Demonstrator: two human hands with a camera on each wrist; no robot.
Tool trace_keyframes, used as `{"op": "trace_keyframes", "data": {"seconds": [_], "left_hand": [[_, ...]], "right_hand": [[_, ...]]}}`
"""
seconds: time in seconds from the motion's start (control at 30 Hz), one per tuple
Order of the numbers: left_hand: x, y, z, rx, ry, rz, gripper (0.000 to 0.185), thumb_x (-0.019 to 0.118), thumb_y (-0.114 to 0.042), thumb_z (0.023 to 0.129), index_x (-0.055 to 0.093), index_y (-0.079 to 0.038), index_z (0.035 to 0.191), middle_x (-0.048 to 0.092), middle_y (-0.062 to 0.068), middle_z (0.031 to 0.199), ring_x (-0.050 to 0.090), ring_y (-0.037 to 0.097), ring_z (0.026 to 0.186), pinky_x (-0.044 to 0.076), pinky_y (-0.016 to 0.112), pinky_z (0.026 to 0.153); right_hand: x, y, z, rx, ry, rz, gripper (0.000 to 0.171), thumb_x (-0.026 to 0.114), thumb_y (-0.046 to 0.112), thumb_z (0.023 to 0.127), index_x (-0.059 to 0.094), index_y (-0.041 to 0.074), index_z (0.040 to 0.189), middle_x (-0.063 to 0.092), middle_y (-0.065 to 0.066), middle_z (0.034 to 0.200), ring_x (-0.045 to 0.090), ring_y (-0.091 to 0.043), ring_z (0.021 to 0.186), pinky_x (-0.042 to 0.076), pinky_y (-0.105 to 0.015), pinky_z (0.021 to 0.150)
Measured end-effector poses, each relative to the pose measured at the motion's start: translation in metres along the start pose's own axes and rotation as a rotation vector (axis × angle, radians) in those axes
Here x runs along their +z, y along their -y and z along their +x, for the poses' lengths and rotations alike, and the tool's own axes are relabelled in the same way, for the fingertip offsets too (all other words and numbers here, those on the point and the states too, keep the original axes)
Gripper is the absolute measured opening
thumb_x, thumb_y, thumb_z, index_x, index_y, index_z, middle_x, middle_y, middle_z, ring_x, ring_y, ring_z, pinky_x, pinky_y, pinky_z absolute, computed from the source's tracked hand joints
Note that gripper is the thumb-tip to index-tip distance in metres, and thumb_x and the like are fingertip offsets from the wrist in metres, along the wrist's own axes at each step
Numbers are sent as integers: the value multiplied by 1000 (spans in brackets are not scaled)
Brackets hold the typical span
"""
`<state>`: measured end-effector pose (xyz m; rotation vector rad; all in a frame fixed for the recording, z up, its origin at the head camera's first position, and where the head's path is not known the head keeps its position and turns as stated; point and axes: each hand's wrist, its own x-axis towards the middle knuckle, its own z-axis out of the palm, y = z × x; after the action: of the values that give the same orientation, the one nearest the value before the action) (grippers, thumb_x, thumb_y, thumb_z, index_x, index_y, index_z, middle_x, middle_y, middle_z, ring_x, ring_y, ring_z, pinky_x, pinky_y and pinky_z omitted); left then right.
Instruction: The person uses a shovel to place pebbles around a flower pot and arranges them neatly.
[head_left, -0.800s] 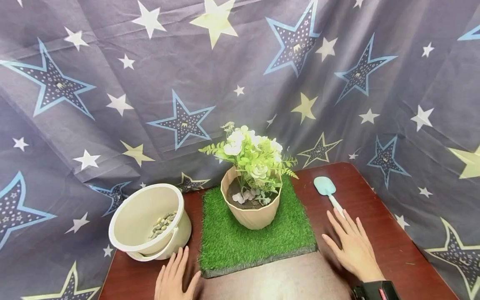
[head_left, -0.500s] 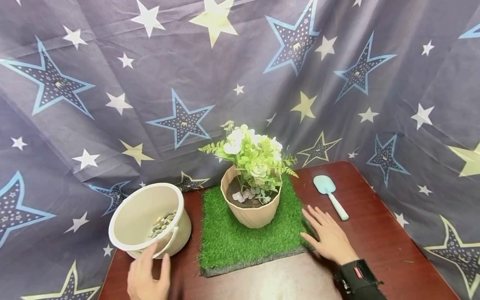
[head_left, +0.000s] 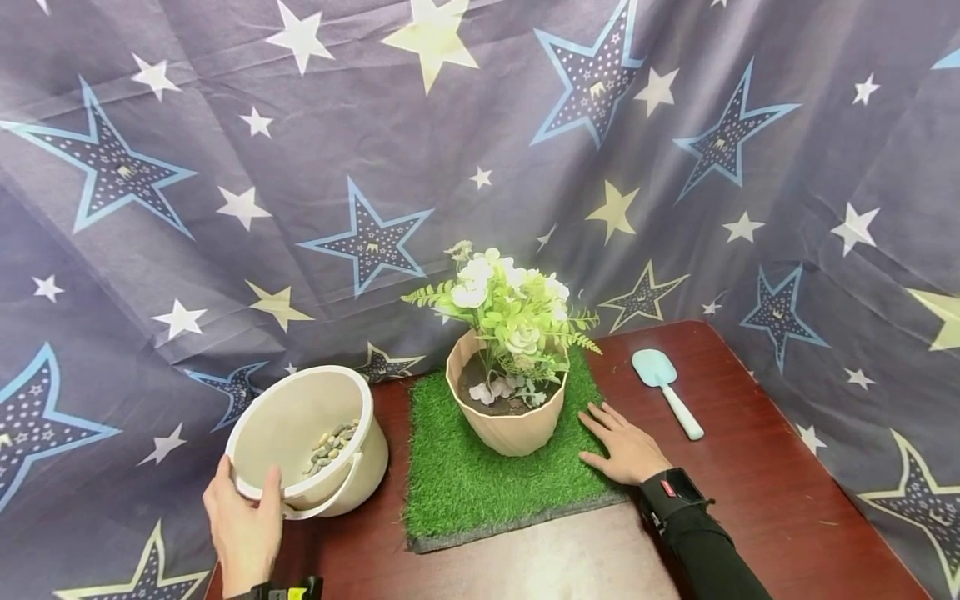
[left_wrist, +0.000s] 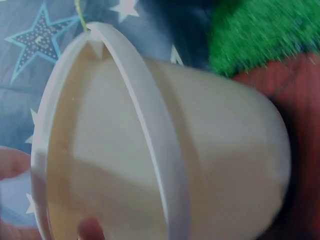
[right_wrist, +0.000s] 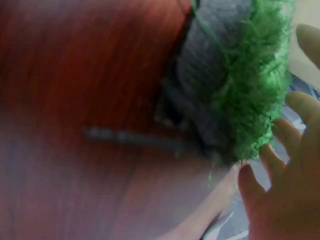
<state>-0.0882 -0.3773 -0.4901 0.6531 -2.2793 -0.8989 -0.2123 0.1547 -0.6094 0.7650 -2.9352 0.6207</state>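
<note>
At the left of the head view, my left hand point(head_left: 243, 521) is at the near left rim of a cream bucket point(head_left: 371, 467). Its fingers lie along the outside and the thumb stands apart, over the opening; the left wrist view shows the same spread across the rim point(left_wrist: 41, 150). Grey and tan pebbles point(head_left: 330, 447) lie inside the bucket. My right hand point(head_left: 622, 450), fingers spread and extended, is over the right side of the green turf mat point(head_left: 495, 500). It is nearest to the beige flowerpot point(head_left: 517, 429) and holds nothing.
White flowers and green foliage point(head_left: 517, 317) rise from the soil-filled pot. A light-blue toy shovel point(head_left: 671, 396) lies on the brown table point(head_left: 757, 475), right of the mat. Behind hangs a star-patterned cloth point(head_left: 480, 108). The bucket's handle point(left_wrist: 150, 125) hangs down over its side.
My left hand has moved left from beside the bucket's front to its left rim. The right hand has left the shovel's handle and shifted left over the mat. Bucket and pot stay put.
</note>
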Motion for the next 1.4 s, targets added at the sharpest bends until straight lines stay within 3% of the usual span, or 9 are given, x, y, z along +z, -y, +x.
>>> {"op": "trace_keyframes", "data": {"seconds": [0.4, 0.57, 0.73, 0.83, 0.97, 1.07, 1.17, 1.27, 1.4], "left_hand": [[-6, 0, 27, -155, 154, 8, 82, 54, -4, 88, 16, 7, 161, 36, 45, 148, 36, 65, 134, 29, 70, 113], [-13, -1, 30, -109, 233, 103, 79, 54, -4, 89, 20, 10, 159, 43, 47, 135, 49, 63, 114, 53, 54, 82], [-22, 0, 26, -69, 336, 161, 80, 52, -4, 91, 14, 10, 160, 40, 49, 137, 63, 50, 80, 52, 37, 50], [-29, 2, 21, -43, 391, 192, 82, 52, -5, 92, 11, 9, 161, 38, 48, 138, 64, 50, 82, 58, 47, 64], [-42, 8, 14, -9, 464, 237, 88, 57, -3, 89, 9, 8, 162, 32, 47, 147, 43, 63, 127, 40, 69, 105], [-51, 15, 6, 9, 515, 259, 93, 62, -2, 86, 10, 4, 163, 30, 45, 153, 38, 62, 135, 35, 69, 110], [-60, 26, -4, 101, 526, 271, 95, 67, 0, 82, 19, -1, 164, 38, 42, 151, 51, 57, 126, 48, 41, 101], [-66, 40, -13, 265, 490, 221, 96, 72, 3, 75, 32, -8, 161, 50, 19, 155, 64, 20, 113, 39, 11, 84], [-67, 57, -15, 518, 578, -150, 98, 65, 21, 69, 33, 0, 159, 45, -24, 154, 50, -16, 111, 37, -2, 87]], "right_hand": [[-1, 4, 4, 63, 115, -18, 71, 67, 46, 96, 46, 16, 157, 36, -12, 166, 30, -40, 154, 52, -58, 100], [-2, 5, 3, 62, 120, -21, 72, 67, 46, 96, 46, 16, 157, 36, -12, 166, 30, -40, 154, 53, -57, 97], [-6, 5, 2, 72, 126, -21, 72, 68, 45, 96, 45, 16, 158, 35, -14, 167, 29, -41, 154, 53, -58, 96], [-10, 7, 2, 82, 125, -18, 72, 69, 45, 96, 46, 15, 158, 35, -14, 167, 29, -42, 154, 51, -59, 99], [-11, 9, 2, 79, 120, -8, 72, 69, 44, 96, 46, 15, 157, 35, -15, 166, 29, -42, 154, 49, -61, 103], [-10, 9, 2, 85, 124, -15, 72, 68, 44, 96, 45, 15, 158, 35, -14, 166, 29, -42, 154, 49, -60, 103], [-9, 8, 2, 87, 123, -17, 72, 68, 44, 96, 45, 16, 158, 35, -14, 167, 28, -42, 154, 50, -60, 102], [-7, 7, 2, 79, 118, -14, 72, 68, 44, 97, 45, 16, 158, 35, -14, 166, 28, -42, 154, 50, -59, 101], [-5, 6, 3, 81, 127, -4, 72, 67, 45, 97, 43, 17, 159, 34, -13, 167, 27, -42, 155, 48, -60, 103]]}}
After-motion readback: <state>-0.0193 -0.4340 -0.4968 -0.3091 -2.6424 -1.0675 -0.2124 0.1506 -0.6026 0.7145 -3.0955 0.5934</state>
